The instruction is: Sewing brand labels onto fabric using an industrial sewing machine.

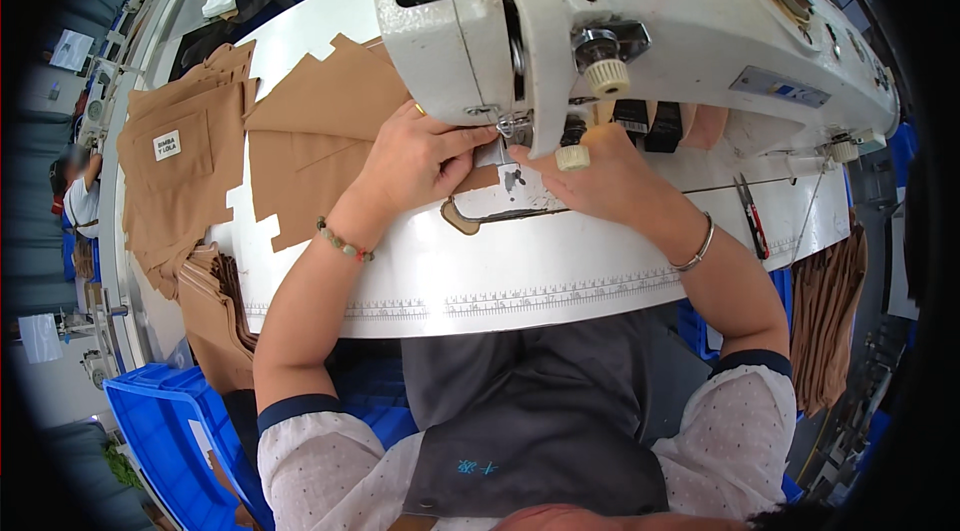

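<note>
A white sewing machine [440, 51] stands over the white table, its presser foot [505, 141] low against the bed. My left hand [425, 159] is left of the foot, fingers bent and closed at the edge of a small brown fabric piece [477, 178]. Its index fingertip is close to the needle area. From the right, my right hand [605, 176] reaches in with its fingers curled towards the foot; the machine head partly covers them, and what they hold is hidden. Brown cut fabric panels [305, 176] lie left of my left hand.
A stack of brown panels [180, 156] with a white label lies at the far left. Snips [750, 218] with red handles rest on the right of the table. Blue crates [165, 421] stand at lower left. Brown pieces [828, 321] hang beyond the right edge.
</note>
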The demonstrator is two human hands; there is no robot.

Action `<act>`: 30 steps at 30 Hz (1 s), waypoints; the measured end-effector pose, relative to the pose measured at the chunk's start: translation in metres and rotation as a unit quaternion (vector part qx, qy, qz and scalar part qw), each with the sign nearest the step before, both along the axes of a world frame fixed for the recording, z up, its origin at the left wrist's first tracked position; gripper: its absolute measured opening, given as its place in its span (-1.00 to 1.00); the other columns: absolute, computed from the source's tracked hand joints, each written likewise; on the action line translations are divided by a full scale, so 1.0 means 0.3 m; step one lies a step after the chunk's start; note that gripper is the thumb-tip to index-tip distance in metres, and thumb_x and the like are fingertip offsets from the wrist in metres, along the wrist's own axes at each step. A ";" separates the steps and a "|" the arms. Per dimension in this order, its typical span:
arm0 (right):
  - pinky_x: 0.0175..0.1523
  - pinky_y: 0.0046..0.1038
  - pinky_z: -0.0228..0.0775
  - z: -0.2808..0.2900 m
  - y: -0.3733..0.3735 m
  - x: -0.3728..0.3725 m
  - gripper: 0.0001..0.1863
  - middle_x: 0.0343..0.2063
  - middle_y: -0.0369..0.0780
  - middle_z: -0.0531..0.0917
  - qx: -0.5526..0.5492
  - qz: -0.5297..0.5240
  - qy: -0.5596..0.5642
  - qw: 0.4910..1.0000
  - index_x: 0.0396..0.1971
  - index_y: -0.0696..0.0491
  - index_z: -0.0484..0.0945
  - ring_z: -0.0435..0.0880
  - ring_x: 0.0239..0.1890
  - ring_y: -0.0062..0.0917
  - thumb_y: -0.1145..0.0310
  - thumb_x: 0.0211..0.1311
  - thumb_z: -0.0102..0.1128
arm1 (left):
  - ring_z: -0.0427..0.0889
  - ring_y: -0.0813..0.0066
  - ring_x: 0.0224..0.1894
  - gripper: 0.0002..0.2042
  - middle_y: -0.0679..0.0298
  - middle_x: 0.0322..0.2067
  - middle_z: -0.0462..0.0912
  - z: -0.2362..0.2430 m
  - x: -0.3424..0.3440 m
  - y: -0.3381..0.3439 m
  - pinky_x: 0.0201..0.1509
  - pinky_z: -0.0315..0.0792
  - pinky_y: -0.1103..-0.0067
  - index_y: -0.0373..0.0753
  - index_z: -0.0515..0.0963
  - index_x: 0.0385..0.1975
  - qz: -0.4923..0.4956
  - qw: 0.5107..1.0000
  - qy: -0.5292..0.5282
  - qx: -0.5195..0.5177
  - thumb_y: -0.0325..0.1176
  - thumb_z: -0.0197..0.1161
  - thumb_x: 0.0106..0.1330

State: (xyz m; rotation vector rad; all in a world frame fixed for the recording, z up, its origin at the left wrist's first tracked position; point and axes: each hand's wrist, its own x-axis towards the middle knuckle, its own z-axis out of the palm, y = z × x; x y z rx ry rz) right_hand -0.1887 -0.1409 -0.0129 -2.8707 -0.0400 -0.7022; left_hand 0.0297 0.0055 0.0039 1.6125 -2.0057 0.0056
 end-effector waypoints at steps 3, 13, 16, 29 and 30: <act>-0.47 -0.30 0.50 0.008 0.003 -0.007 -0.84 -0.58 -0.16 0.62 -0.001 0.001 -0.007 1.000 -0.64 0.08 0.66 0.67 -0.57 -0.34 0.35 0.03 0.32 | 0.65 0.19 -0.19 -0.70 0.27 -0.26 0.76 0.002 -0.002 -0.001 0.02 0.53 0.38 -0.13 0.79 -0.24 0.003 1.000 -0.005 -0.004 -0.53 0.31 -0.01; -0.40 -0.32 0.51 0.029 0.108 -0.005 -0.81 -0.48 -0.24 0.62 0.014 0.044 0.017 0.999 -0.29 0.08 0.68 0.69 -0.43 -0.39 0.38 0.07 0.30 | 0.66 0.21 -0.22 -0.68 0.29 -0.26 0.76 0.017 -0.010 0.009 -0.06 0.53 0.39 -0.10 0.79 -0.22 0.016 1.000 -0.016 0.001 -0.52 0.30 0.00; 0.00 -0.34 0.52 0.024 0.154 0.021 -0.72 -0.12 -0.25 0.65 0.079 0.164 -0.039 0.982 -0.18 0.08 0.64 0.62 -0.01 -0.39 0.37 0.07 0.34 | 0.66 0.22 -0.23 -0.68 0.29 -0.25 0.76 0.016 -0.018 0.014 -0.07 0.52 0.40 -0.09 0.79 -0.21 0.008 1.000 0.002 -0.007 -0.51 0.30 0.00; 0.33 -0.27 0.31 0.011 0.162 0.016 -0.46 0.10 -0.14 0.57 0.041 0.137 0.014 0.990 0.07 0.17 0.54 0.50 0.22 -0.29 0.16 0.16 0.35 | 0.58 0.13 0.16 -0.64 0.16 0.09 0.64 0.097 0.089 0.160 0.19 0.49 0.30 -0.22 0.63 0.00 0.322 0.932 -0.067 0.156 -0.13 0.34 0.31; 0.32 -0.27 0.32 0.013 0.159 0.014 -0.46 0.09 -0.13 0.57 0.042 0.136 0.031 0.989 0.06 0.17 0.55 0.50 0.22 -0.30 0.15 0.15 0.36 | 0.60 0.14 0.09 -0.66 0.17 0.01 0.66 0.098 0.055 0.202 0.11 0.50 0.30 -0.23 0.64 -0.08 0.346 0.921 -0.081 0.160 -0.11 0.36 0.29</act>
